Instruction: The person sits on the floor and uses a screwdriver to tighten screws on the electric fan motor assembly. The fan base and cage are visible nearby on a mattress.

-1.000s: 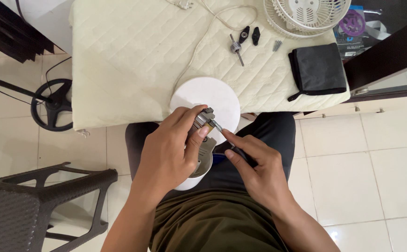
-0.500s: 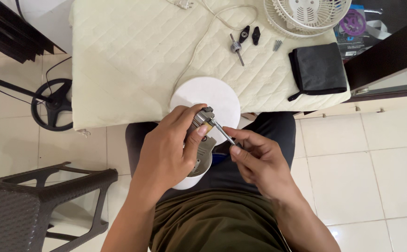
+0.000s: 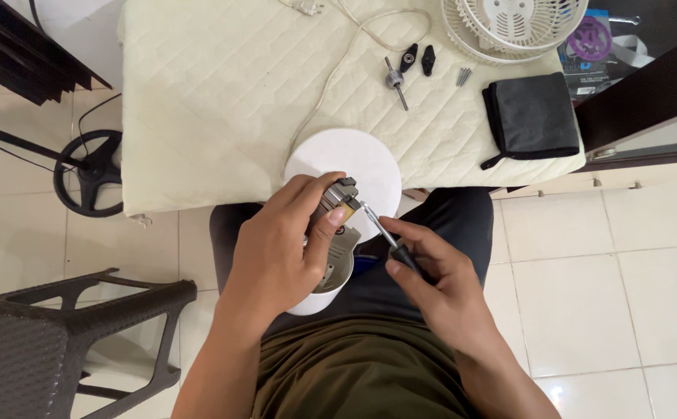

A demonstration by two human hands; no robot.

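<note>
Chair legs [image 3: 74, 310], dark and woven, stand at 8 o'clock on the pale floor. Over the lap, the left hand [image 3: 280, 248] is wrapped tight around a small metal motor [image 3: 337, 198] sitting in a white round fan body [image 3: 338, 233]. At 3 o'clock from it, the right hand [image 3: 439, 279] pinches a thin screwdriver [image 3: 385, 233], its tip touching the motor's top corner. It looks like a screw is being worked; the tip must stay straight. The motor is grey and blocky. On the table [image 3: 214, 101], at 12 to 1 o'clock, lie small parts [image 3: 408, 66], a white fan grille [image 3: 509, 23] and a black pouch [image 3: 532, 116].
</note>
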